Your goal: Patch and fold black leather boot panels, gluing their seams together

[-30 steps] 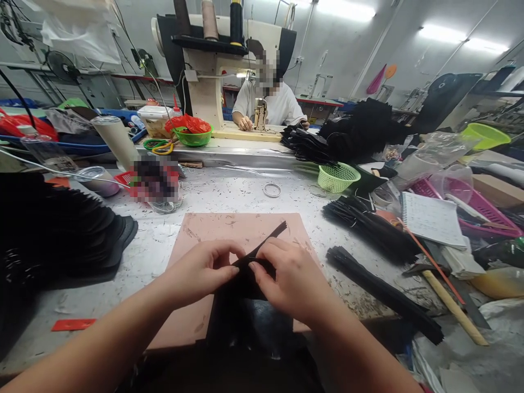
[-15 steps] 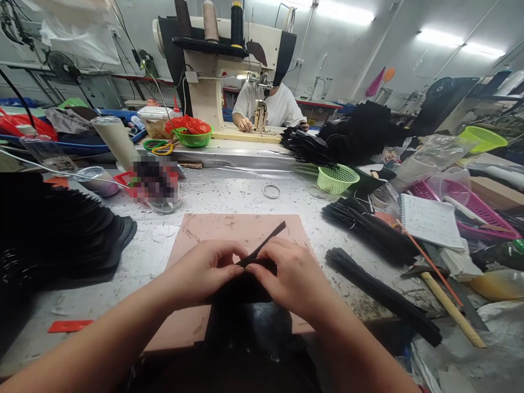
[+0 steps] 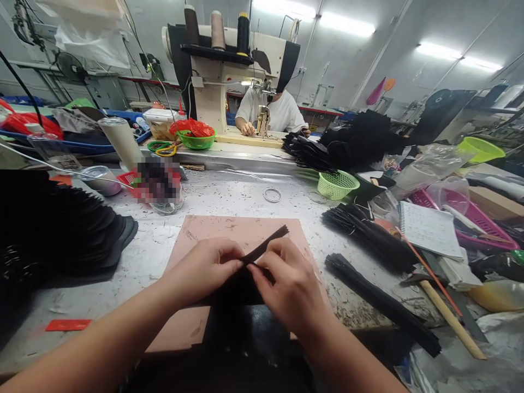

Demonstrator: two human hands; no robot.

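Observation:
Over the pink board (image 3: 196, 232), my left hand (image 3: 213, 267) pinches a narrow black strip (image 3: 272, 240) that looks like zipper tape, together with the edge of a black leather-like piece (image 3: 237, 289). My right hand (image 3: 289, 275) pinches the same edge just to the right, thumb and forefinger close to my left thumb. The free end of the strip sticks up and to the right past my fingers. Below my hands, the black piece hangs toward my lap, where dark material hides its outline.
Stacked black pieces (image 3: 82, 234) lie at left. Right of the board are bundled black strips (image 3: 364, 234), another black bundle (image 3: 380, 303), a wooden-handled hammer (image 3: 452, 319) and a notebook (image 3: 429, 229). A sewing machine (image 3: 208, 93) stands ahead, with a person (image 3: 278, 112) behind it.
My right hand's fingers have lifted and loosened slightly along the edge, and more of the strip shows. My left hand keeps its pinch. The view has tilted up a little.

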